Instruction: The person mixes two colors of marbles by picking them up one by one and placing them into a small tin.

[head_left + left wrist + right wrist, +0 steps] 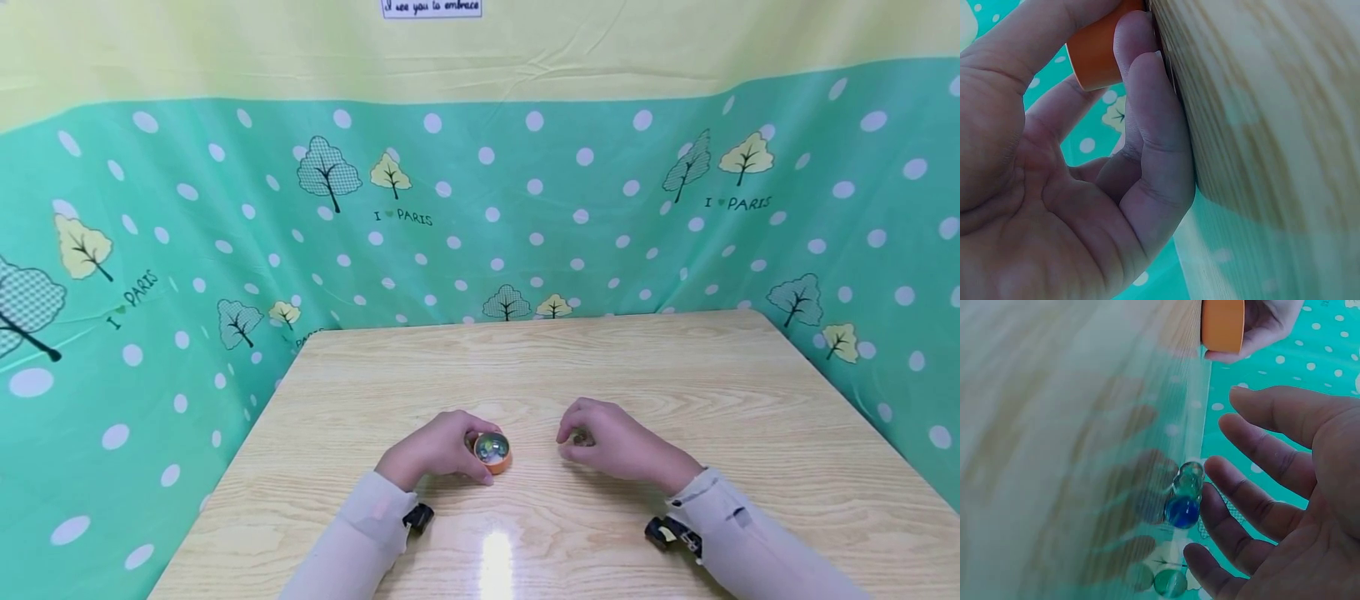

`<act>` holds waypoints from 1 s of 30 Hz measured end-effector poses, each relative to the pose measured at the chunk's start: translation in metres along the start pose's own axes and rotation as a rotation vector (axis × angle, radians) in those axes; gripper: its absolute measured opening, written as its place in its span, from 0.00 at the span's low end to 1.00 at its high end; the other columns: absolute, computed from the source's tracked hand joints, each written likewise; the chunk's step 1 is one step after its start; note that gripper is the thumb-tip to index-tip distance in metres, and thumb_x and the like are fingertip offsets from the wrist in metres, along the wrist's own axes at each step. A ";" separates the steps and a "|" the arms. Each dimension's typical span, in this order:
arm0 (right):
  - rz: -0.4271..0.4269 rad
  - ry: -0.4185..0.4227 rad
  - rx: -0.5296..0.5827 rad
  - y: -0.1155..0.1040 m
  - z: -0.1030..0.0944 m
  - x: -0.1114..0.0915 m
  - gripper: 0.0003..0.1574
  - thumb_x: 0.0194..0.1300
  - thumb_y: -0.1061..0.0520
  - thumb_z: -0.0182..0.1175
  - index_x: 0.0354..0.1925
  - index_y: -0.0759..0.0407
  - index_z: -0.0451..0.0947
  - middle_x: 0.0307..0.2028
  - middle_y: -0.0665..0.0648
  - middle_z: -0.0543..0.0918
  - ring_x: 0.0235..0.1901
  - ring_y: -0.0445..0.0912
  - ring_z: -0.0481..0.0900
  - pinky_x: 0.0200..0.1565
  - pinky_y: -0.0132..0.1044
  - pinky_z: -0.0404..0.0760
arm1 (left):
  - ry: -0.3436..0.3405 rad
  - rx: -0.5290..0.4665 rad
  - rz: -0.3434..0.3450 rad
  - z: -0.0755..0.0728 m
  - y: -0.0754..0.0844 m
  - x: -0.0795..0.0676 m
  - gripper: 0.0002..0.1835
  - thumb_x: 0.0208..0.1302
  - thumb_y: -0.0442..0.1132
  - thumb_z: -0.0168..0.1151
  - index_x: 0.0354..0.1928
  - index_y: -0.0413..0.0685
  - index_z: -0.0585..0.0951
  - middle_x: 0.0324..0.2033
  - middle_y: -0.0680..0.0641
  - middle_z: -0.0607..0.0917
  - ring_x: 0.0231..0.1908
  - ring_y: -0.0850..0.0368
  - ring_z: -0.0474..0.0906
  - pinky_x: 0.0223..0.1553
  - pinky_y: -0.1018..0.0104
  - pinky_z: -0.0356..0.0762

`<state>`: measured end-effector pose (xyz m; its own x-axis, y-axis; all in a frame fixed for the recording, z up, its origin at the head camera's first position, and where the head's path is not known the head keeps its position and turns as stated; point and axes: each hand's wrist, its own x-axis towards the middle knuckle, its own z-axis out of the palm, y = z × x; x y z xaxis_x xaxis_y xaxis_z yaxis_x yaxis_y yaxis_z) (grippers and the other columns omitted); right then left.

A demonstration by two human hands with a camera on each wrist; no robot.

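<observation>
My left hand (441, 446) grips a small round orange cup (496, 469), thumb and fingers around its side, standing on the table. Seen from above, the cup has shiny glass marbles (491, 447) inside. My right hand (617, 439) is to the right of the cup, its side low along the tabletop. In the right wrist view its fingers are loosely bent and spread, the fingertips right at several glass marbles on the table. Among these are a blue marble (1182, 512), some clear greenish ones behind it, and a green marble (1170, 584) by the little finger.
The pale wood-grain table (637, 367) reflects a bright light near its front. A green and yellow cloth (480, 233) with dots and trees hangs behind and along both sides. Each wrist bears a black strap device (418, 517) by the light sleeve.
</observation>
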<state>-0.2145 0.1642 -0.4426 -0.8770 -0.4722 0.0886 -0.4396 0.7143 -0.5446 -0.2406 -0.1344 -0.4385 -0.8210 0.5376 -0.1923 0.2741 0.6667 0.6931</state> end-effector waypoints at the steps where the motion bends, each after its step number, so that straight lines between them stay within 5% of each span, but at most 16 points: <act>1: 0.000 0.001 0.003 0.001 -0.001 -0.001 0.05 0.64 0.54 0.74 0.36 0.43 0.87 0.42 0.42 0.81 0.44 0.43 0.81 0.45 0.39 0.82 | 0.000 0.000 0.003 0.000 0.000 0.000 0.33 0.43 0.41 0.88 0.57 0.56 0.87 0.49 0.52 0.88 0.45 0.57 0.82 0.50 0.57 0.81; 30: 0.062 -0.041 0.010 0.024 -0.016 -0.019 0.10 0.63 0.54 0.75 0.42 0.43 0.87 0.44 0.42 0.82 0.43 0.42 0.79 0.46 0.39 0.81 | -0.010 0.007 0.013 -0.001 0.000 -0.001 0.30 0.45 0.41 0.87 0.54 0.60 0.88 0.47 0.53 0.87 0.45 0.56 0.81 0.49 0.57 0.81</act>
<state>-0.2113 0.1991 -0.4443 -0.8939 -0.4478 0.0199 -0.3820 0.7379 -0.5564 -0.2407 -0.1351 -0.4376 -0.8122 0.5514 -0.1904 0.2884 0.6633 0.6906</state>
